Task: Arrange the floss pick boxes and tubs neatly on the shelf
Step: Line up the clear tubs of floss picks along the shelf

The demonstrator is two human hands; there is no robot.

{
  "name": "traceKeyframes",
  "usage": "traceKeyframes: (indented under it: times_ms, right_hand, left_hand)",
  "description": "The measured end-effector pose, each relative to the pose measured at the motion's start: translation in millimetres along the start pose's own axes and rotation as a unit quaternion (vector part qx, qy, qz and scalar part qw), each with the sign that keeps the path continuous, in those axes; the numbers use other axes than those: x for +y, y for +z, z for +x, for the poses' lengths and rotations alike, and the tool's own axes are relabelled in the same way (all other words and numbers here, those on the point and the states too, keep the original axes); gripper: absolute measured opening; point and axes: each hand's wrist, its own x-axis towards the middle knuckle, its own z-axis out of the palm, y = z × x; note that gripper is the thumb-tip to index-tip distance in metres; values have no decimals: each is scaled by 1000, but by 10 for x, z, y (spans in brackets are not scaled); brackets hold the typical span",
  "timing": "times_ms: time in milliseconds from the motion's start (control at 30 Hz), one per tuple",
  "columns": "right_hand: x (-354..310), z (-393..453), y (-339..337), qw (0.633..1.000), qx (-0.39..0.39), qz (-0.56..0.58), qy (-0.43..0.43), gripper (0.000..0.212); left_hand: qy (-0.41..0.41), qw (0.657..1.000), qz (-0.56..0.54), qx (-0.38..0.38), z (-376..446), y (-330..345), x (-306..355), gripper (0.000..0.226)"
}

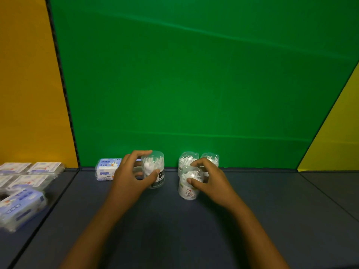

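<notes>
My left hand [134, 172] grips a clear tub of white floss picks with a dark label [154, 167], standing upright on the dark shelf [174, 220]. My right hand [207, 178] holds a clear tub with a cartoon label [188, 188], fingers curled round its top. Behind it stand two more clear tubs [187, 159] [211, 158] against the green back wall. A blue and white floss pick box [107, 169] stands to the left of my left hand, partly hidden by it.
Several blue and white floss pick boxes [23, 183] lie loosely in the neighbouring shelf bay at the left, past a black divider strip [64, 90]. Yellow side panels flank the green wall [194, 74]. Open shelf surface stretches to the right and front.
</notes>
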Motion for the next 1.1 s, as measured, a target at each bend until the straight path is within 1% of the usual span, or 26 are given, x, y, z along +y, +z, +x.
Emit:
traceKeyframes:
  times_ms: [100,233,333,467,567,633,767,1000,1100]
  right_hand:
    - [36,13,-28,1000,-17,-11,-22,38]
    - [48,-25,-168,998,-40,-24,-45,41]
    - [96,-133,-401,996,-28,-55,-64,41]
    - [311,-368,-797,989,-7,-126,-72,38]
    - [491,-537,-1083,982,2,-176,-65,40]
    - [574,-634,-1234,979,3,-195,-50,41]
    - [777,-774,-1546,971,6,-236,-23,44]
    - [1111,-649,-1884,963,27,-266,-1,49]
    - [1282,-580,-1945,961,26,-274,13,49]
  left_hand:
    - [1,1000,11,15,-76,63,88,47]
    - [-5,1000,-1,30,-207,148,278,47]
    - [2,999,-10,36,-307,265,480,43]
    - [20,998,-10,52,-476,536,759,40]
    - [30,998,1,54,-588,801,892,40]
    - [28,998,-13,54,-623,973,953,40]
    - [19,999,-30,31,-604,1384,1054,42]
    - [37,999,-18,-8,-223,1961,1063,43]
    - [28,999,-32,-20,-21,2193,1023,42]
